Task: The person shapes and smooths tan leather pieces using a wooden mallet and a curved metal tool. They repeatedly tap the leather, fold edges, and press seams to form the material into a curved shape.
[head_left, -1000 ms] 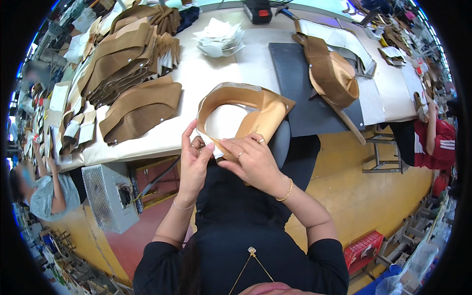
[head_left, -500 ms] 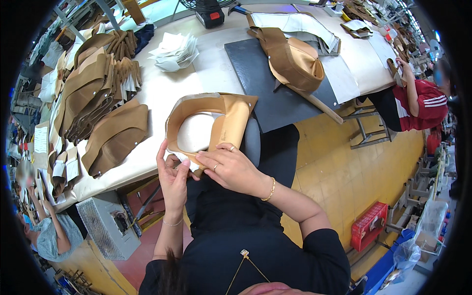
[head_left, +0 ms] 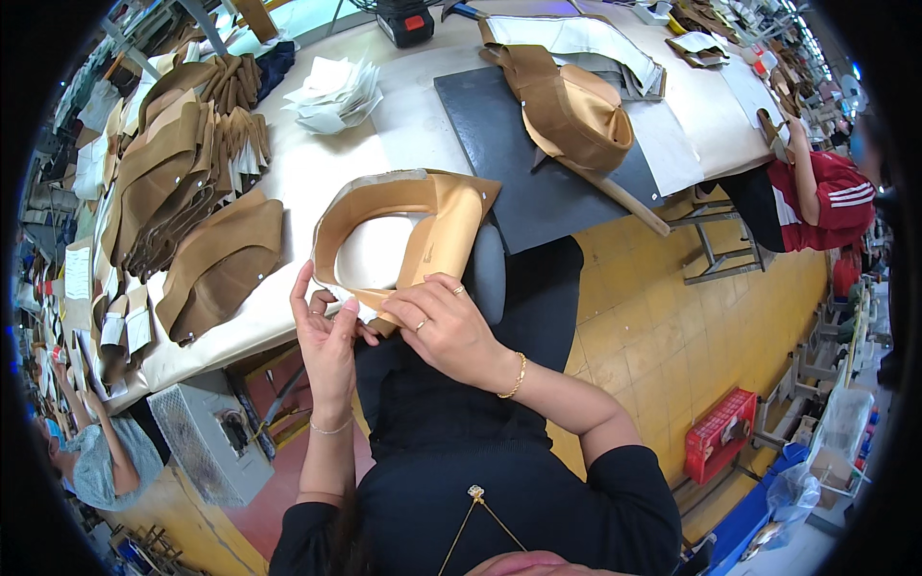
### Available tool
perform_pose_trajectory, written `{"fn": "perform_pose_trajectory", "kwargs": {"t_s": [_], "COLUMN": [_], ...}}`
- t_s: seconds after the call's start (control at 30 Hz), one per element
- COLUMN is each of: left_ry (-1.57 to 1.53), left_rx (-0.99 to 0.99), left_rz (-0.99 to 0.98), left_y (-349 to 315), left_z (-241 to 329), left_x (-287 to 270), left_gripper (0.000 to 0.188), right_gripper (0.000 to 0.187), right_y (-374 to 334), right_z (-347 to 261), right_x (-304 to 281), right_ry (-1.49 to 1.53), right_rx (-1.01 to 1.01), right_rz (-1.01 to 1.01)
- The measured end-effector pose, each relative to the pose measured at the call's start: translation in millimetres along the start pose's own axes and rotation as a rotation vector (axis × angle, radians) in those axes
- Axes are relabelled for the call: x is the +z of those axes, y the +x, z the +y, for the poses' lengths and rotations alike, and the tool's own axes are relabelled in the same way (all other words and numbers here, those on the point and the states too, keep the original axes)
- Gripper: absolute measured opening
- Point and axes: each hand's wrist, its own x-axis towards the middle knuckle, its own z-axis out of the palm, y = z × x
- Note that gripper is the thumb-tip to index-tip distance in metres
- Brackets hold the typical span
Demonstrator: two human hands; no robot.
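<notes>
"Where's the tan-lined brown leather piece (head_left: 453, 228)?"
"Looped at the front edge of the surface (head_left: 413, 130), its near end overhanging."
"And the grip?"
"Left hand (head_left: 328, 348) and right hand (head_left: 444, 324) both pinch that end."
"Which step?"
"Seemingly working its white strip (head_left: 367, 314); the next move probably calls for steady alignment."

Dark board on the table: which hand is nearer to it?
Right. The right hand is below and left of the dark board in view; the left hand is farther left.
</notes>
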Motion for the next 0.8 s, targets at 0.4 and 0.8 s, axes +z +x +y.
{"fn": "perform_pose_trajectory", "kwargs": {"t_s": [0.4,0.8], "left_ry": [-0.319,0.126], "left_rx": [-0.192,-0.259], "left_rz": [0.053,-0.187], "left_y": [-21.0,-18.9], "left_z": [-31.6,-42.8], "left_x": [-20.0,-38.8], "left_gripper": [0.044,0.023], "right_gripper": [0.025,0.015], "right_y": [4.1,10.6], "right_z": [10.7,22.9], "right_x": [-20.1,-29.1], "right_ry": [0.256,0.245], "right_rx": [0.092,0.077], "right_rz": [-0.232,-0.330]}}
